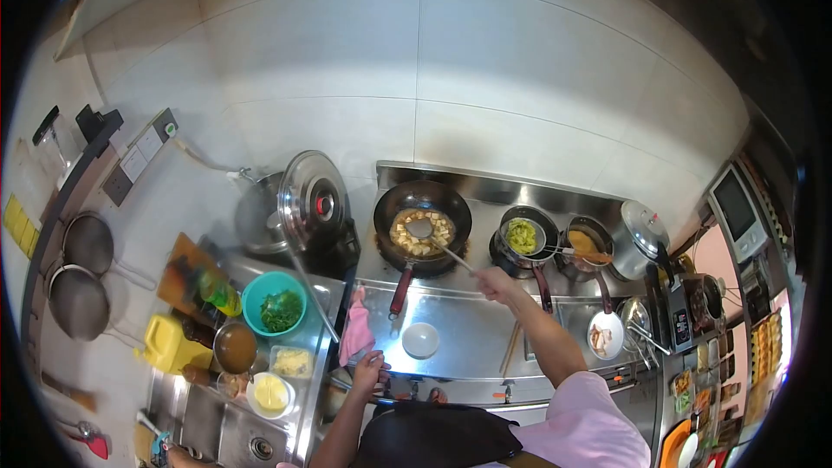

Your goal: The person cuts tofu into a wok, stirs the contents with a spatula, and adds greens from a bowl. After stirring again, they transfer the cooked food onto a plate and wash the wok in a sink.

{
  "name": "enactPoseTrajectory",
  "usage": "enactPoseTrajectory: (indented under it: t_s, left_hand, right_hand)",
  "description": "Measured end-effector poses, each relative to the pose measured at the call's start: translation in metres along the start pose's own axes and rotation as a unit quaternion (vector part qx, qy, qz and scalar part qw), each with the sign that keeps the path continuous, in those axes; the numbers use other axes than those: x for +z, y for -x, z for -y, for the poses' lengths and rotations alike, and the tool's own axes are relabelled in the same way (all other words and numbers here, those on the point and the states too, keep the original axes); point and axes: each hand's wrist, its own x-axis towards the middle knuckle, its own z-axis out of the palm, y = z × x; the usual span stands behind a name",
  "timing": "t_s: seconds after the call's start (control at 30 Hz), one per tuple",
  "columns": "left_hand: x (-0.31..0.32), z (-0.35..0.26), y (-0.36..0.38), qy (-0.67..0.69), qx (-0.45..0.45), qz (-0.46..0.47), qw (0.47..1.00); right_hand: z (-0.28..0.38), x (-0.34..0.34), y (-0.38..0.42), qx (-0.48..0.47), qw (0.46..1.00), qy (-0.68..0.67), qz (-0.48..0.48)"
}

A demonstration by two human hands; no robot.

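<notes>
My right hand is closed round the long handle of a ladle. Its round bowl rests among pale cubes that look like tofu, in brownish sauce inside a dark wok on the stove. Toward the front of the stove points the wok's red-brown handle. My left hand is at the counter's front edge, fingers loosely bent and apart, with nothing visible in them. Close beside it hangs a pink cloth. A small white bowl sits on the steel counter between my hands.
Right of the wok are a strainer of green vegetables over a pot, a pan of brown liquid and a lidded pot. Chopsticks lie in front. Leftward stand a teal bowl of greens, a large lidded pot and a yellow jug.
</notes>
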Motion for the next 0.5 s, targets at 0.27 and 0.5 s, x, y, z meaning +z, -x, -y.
enactPoseTrajectory:
  t_s: [0.27,0.5]
  left_hand:
    - [0.004,0.003,0.001,0.017,0.015,0.025,0.999]
    - [0.004,0.012,0.004,0.003,-0.003,0.006,1.000]
  right_hand:
    - [-0.011,0.007,-0.009,-0.137,0.944,0.254,-0.160]
    - [-0.021,0.009,-0.003,-0.101,0.946,0.282,-0.123]
